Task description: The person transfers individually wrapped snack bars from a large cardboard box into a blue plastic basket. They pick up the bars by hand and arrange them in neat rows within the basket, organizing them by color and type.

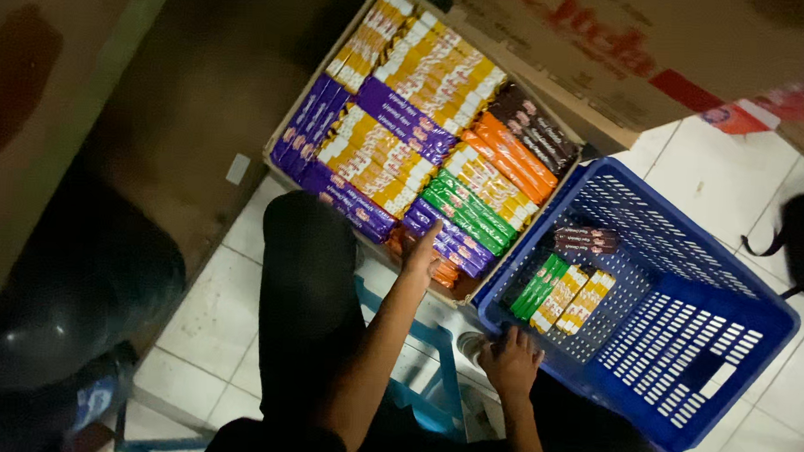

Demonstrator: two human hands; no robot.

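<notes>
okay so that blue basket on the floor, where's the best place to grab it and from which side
Probably by the cut-out handle slot in the blue basket's near end wall, coming from that end: the slot shows open and free. The right hand already rests on the near corner rim, while the left hand reaches into the cardboard box.

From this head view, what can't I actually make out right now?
- Left hand: fingertips sit among the purple packs; a grip cannot be confirmed.
- Right hand: on the blue basket rim, fingers curled out of sight.
- Cardboard box: its top is cut off by the frame edge, its near wall hidden by the forearm.
- Dark round object, lower left: too dim to identify.
</notes>
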